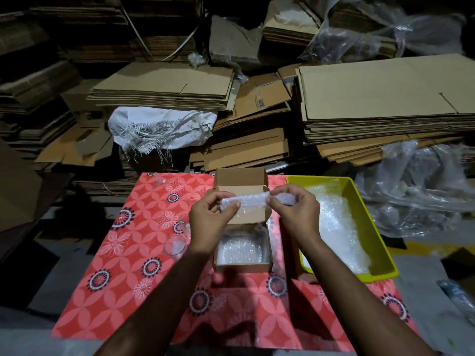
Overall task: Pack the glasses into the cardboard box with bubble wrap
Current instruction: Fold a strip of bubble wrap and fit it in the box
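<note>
Left hand [209, 217] and right hand [295, 211] each pinch an end of the bubble-wrapped bundle [253, 200] above the cardboard box [241, 268] at table centre; likely light, soft outside, fragile within, so the ends are the safest hold.

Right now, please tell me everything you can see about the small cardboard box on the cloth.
The cardboard box is small, brown and plain, standing open on the patterned red cloth. Its lid is folded back on the far side, with small side flaps. Bubble wrap lining covers the bottom and rises up the walls. No glass shows inside. The yellow tray stands to its right. Both hands hold a bubble-wrap roll above it; the left forearm crosses its left wall.
</note>
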### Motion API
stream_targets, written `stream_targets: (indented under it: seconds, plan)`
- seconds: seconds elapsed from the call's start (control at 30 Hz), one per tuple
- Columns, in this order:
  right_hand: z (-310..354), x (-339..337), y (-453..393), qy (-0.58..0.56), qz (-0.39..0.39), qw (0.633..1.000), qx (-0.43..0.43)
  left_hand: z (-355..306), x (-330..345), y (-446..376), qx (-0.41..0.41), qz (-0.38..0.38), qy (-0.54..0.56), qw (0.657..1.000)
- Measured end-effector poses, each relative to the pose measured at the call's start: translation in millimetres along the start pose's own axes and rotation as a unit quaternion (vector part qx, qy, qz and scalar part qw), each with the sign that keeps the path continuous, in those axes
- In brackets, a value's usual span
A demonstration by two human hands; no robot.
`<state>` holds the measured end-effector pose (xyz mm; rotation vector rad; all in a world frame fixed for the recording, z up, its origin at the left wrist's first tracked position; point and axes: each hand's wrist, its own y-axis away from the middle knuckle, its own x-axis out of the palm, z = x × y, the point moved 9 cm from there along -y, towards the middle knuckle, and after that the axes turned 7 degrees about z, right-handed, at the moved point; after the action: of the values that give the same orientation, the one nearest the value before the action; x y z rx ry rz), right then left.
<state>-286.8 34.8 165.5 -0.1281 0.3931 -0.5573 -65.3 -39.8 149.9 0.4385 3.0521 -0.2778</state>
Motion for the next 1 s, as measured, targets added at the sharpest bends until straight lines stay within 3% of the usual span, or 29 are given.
stream_targets:
  seconds: [0.13, 0.33, 0.57, 0.63, 0.8, 0.9, 1.0]
  plan:
    - [15, 3, 13, 0.039, -0.049, 0.995, -0.073, -6, 10, 10, 0.029, -0.047, -0.016, 0.998]
    - [22, 23, 23, -0.025, 0.025, 0.991, -0.125, -3, 13, 13, 0.037, -0.058, 0.010, 0.998]
    - [12, 42, 21, -0.148, 0.146, 0.975, -0.076, 8, 27, 21, -0.028, 0.045, 0.176, 0.983]
    - [10, 50, 23, -0.158, 0.171, 0.971, -0.059, 18, 23, 21, -0.040, 0.078, 0.177, 0.980]
    - [0, 69, 25, -0.152, 0.167, 0.974, -0.028, 36, 8, 29, -0.092, 0.123, 0.189, 0.970]
    - [-7, 82, 22, -0.112, 0.152, 0.981, -0.031, 51, -18, 31, -0.138, 0.102, 0.225, 0.959]
    - [-16, 96, 17, -0.064, 0.151, 0.986, -0.035, 74, -76, 31, -0.127, -0.014, 0.151, 0.980]
